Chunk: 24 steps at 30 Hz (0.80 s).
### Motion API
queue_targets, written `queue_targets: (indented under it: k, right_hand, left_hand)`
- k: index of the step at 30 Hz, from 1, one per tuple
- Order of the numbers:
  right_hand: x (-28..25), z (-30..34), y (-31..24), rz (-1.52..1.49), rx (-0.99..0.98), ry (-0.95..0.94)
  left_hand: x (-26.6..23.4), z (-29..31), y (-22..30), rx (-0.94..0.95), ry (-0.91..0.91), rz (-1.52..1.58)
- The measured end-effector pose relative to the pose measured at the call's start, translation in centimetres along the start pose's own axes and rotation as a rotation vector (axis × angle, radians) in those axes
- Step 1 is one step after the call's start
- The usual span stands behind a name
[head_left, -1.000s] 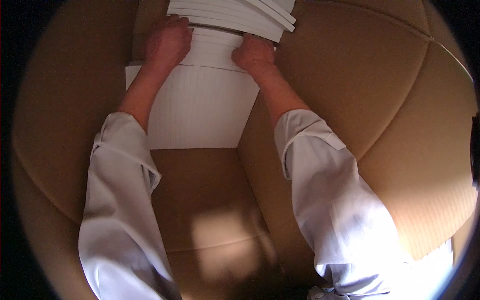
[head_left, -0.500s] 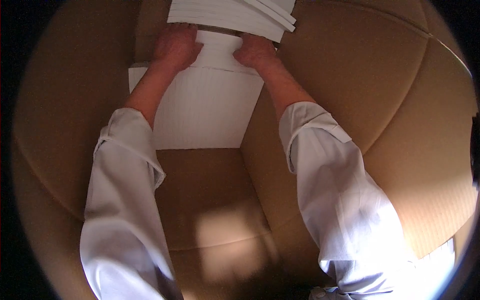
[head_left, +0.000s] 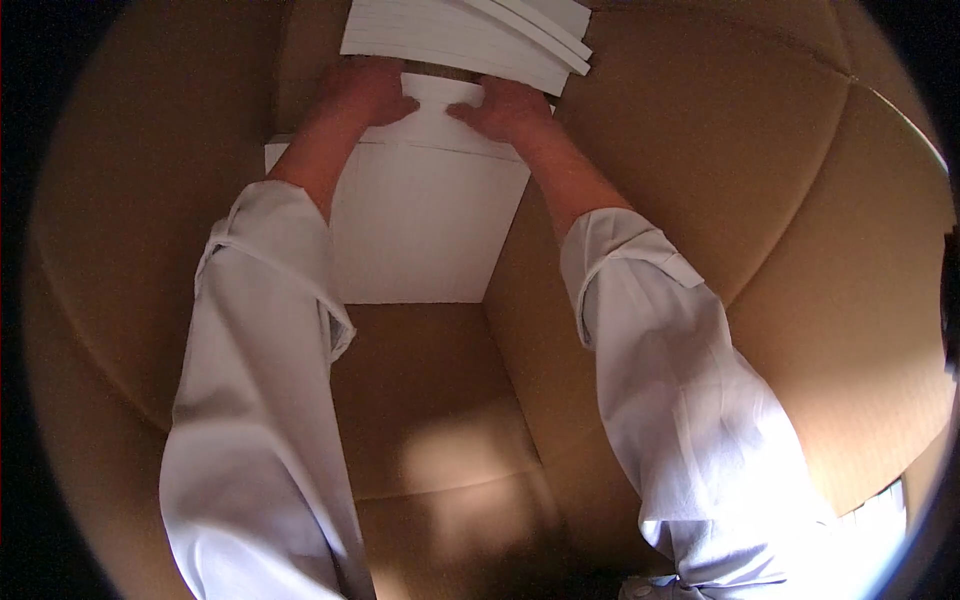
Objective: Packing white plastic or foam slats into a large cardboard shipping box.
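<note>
White flat stack [head_left: 425, 225] sits deep in the cardboard box [head_left: 760, 200], at the far end of the box floor, its right edge flush against the right inner wall. Top face is ribbed, plain white. Near edge of it ends about mid-floor; bare brown floor [head_left: 440, 400] nearer to you.

Your left hand [head_left: 365, 90] is on the far-left part of the stack, palm down, fingers curled over a smaller white piece [head_left: 440, 110] lying on top at the far end. Thumb points inward toward the right hand. Looks like a partly closed grip on that piece's left edge, but I can't tell how far the fingers wrap under it.

Your right hand [head_left: 510, 108] mirrors it on the far-right side, palm down, fingers bent, touching the same smaller piece at its right edge. Same caveat: contact is clear, grip depth isn't.

Both hands are close together, only the top of that small piece showing between them.

Just past your hands, at the far rim, a second pile of white sheets [head_left: 465, 35] lies fanned out, edges stepped, upper ones skewed toward the right. It overhangs the far end above your fingers. Whether it touches the hands I can't tell.

Both forearms bare below rolled white sleeves [head_left: 260, 380]. Box flaps splay out left and right; patch of light on the near floor.
</note>
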State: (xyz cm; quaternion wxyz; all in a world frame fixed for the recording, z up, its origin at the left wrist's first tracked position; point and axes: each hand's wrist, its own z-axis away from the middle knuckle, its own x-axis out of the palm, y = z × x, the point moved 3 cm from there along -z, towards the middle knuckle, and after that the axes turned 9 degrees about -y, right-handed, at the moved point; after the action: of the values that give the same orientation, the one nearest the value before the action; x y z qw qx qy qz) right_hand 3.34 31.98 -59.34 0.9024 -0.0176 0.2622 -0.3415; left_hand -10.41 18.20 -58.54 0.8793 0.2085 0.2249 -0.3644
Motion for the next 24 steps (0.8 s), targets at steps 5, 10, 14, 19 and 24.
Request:
queue_targets:
  k: [5,10,14,19,24]
  right_hand:
    - [0.9,0.1,-1.0,-0.012,0.073,0.067]
    - [0.0,0.6,-0.9,-0.013,0.051,0.119]
    - [-0.2,1.2,-1.3,0.006,0.046,0.093]
    - [-0.4,1.4,-1.5,-0.011,0.073,0.05]
    - [-0.1,1.6,-1.5,-0.008,0.0,0.228]
  left_hand:
    - [0.6,0.0,-0.7,0.001,0.092,-0.042]
    - [-0.4,1.8,0.5,0.037,0.199,0.035]
    - [-2.5,2.4,1.6,0.096,0.314,0.185]
    - [-8.4,2.2,3.9,0.284,0.818,-0.011]
    - [-7.5,-1.1,3.3,0.173,0.687,-0.186]
